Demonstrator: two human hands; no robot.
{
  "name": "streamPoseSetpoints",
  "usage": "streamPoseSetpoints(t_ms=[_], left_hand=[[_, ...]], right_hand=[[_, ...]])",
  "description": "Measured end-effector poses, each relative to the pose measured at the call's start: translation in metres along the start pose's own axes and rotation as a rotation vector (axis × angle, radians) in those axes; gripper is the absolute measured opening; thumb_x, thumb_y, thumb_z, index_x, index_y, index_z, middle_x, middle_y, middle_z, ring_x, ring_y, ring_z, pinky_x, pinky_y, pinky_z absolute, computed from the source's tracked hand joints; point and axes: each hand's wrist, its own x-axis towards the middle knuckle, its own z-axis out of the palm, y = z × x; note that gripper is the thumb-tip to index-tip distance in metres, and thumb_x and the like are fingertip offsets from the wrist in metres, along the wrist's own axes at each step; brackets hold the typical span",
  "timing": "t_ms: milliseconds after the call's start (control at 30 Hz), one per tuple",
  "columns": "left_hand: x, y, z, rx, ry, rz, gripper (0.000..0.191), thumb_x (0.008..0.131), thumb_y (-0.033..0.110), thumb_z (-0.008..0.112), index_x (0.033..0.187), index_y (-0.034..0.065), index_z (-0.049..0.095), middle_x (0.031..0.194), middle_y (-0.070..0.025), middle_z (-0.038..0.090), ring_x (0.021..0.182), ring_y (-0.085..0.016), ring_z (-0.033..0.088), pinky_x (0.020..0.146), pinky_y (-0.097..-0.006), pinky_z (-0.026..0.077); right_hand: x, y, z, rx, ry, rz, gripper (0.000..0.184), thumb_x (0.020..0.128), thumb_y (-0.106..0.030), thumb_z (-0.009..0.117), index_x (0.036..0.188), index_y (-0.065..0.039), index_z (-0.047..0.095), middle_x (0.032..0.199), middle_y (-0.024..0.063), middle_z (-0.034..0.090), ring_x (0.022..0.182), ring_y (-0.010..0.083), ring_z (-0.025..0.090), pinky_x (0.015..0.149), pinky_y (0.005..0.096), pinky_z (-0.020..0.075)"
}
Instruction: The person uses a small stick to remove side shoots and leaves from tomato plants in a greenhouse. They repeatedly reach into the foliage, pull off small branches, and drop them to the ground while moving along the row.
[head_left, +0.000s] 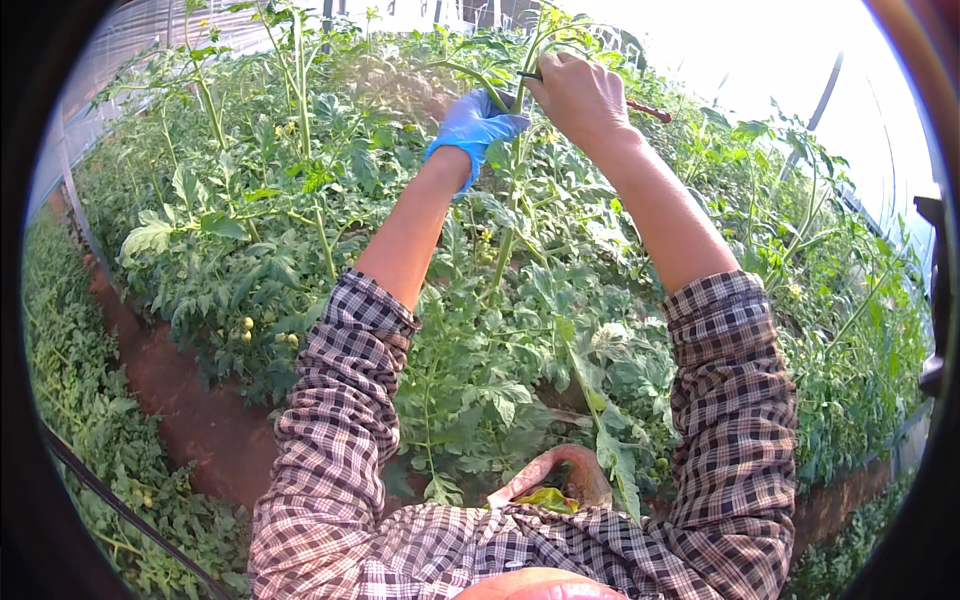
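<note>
A tall tomato plant (504, 251) rises in front of me, its main stem running up between my two hands. My left hand (478, 129), in a blue disposable glove, is closed around the stem where a curved side branch (474, 73) leaves it; the glove hides the fingertips. Bare and just to the right, my right hand (581, 97) grips a thin tool (651, 112). Its dark narrow end points left at the upper stem, and its reddish-brown handle sticks out behind the hand. Whether the dark end touches the stem, I cannot tell.
Dense tomato plants (262, 285) fill the bed, with small green tomatoes (246, 330) low on the left. A bare soil path (199, 420) runs along the left. Below me is a curved, worn reddish object (589, 472). Greenhouse poles (825, 94) and film stand at the sides.
</note>
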Motion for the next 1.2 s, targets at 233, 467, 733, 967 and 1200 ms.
streamPoseSetpoints(t_ms=[233,467,733,967,1200], left_hand=[[-0.001,-0.008,-0.002,-0.006,-0.073,-0.010,0.034,0.078,-0.001,0.074,0.108,0.0012,0.058,0.098,-0.0057,0.064,0.086,-0.013,0.063,0.074,-0.0278,0.053],[-0.010,-0.006,-0.006,-0.061,-0.120,-0.079,0.037,0.081,0.005,0.074,0.112,0.0005,0.055,0.097,-0.0063,0.063,0.081,-0.013,0.063,0.070,-0.0269,0.053],[-0.015,-0.025,-0.012,-0.136,-0.059,-0.047,0.033,0.083,0.004,0.070,0.114,0.0027,0.059,0.102,-0.0044,0.067,0.088,-0.011,0.064,0.076,-0.0258,0.052],[-0.021,-0.017,-0.014,-0.153,-0.078,-0.137,0.033,0.083,0.004,0.068,0.114,0.0046,0.060,0.096,-0.0043,0.066,0.082,-0.011,0.059,0.072,-0.0289,0.049],[-0.109,-0.015,-0.059,-0.013,-0.053,-0.193,0.034,0.093,0.006,0.059,0.126,0.0081,0.053,0.114,-0.0035,0.065,0.078,-0.008,0.060,0.063,-0.0223,0.049]], right_hand=[[-0.006,0.000,-0.016,0.155,-0.197,0.115,0.023,0.086,-0.031,0.061,0.084,-0.009,0.068,0.083,0.0106,0.068,0.075,0.0284,0.068,0.068,0.0415,0.0531],[-0.009,0.000,0.010,0.150,-0.251,-0.180,0.019,0.087,-0.021,0.060,0.104,-0.014,0.066,0.088,0.0091,0.068,0.084,0.0291,0.066,0.074,0.0422,0.0520],[-0.010,-0.015,0.003,0.097,-0.211,-0.248,0.011,0.086,-0.018,0.059,0.091,-0.010,0.063,0.091,0.0078,0.065,0.085,0.0304,0.065,0.074,0.0435,0.0515],[-0.011,-0.003,0.011,0.048,-0.442,-0.225,0.014,0.089,-0.023,0.058,0.097,-0.012,0.063,0.090,0.0078,0.065,0.087,0.0295,0.064,0.075,0.0429,0.0499],[-0.109,0.040,-0.082,0.304,-0.004,0.215,0.019,0.091,-0.025,0.060,0.095,-0.007,0.063,0.082,0.0107,0.068,0.071,0.0286,0.066,0.064,0.0391,0.0501]])
